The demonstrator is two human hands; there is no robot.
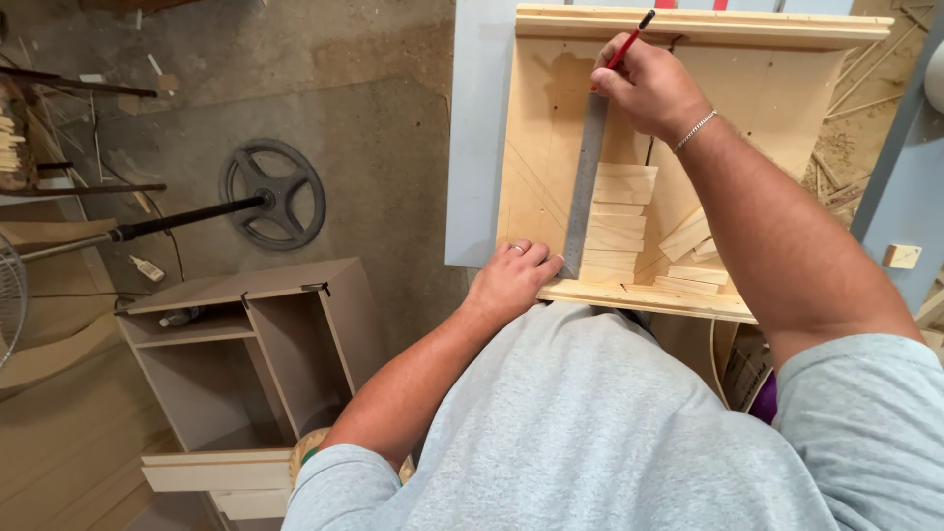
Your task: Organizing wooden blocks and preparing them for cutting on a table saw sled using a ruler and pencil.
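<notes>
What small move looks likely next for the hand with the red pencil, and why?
Probably drawing the pencil toward the body along the steel ruler. The right hand holds its tip at the ruler's far end on the wooden sled, and the left hand presses the ruler's near end flat, so the straightedge looks set for marking a line.

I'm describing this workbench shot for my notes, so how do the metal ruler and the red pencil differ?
The metal ruler is grey, flat and wide; the red pencil is thin and round with a dark tip. The ruler lies flat on the wooden tray, pressed at its near end by the left hand; the pencil is held off the wood, tilted, in the right hand. The ruler shows nearly full length; the pencil is mostly hidden in the fist. Both are straight and meet at the ruler's far end.
</notes>
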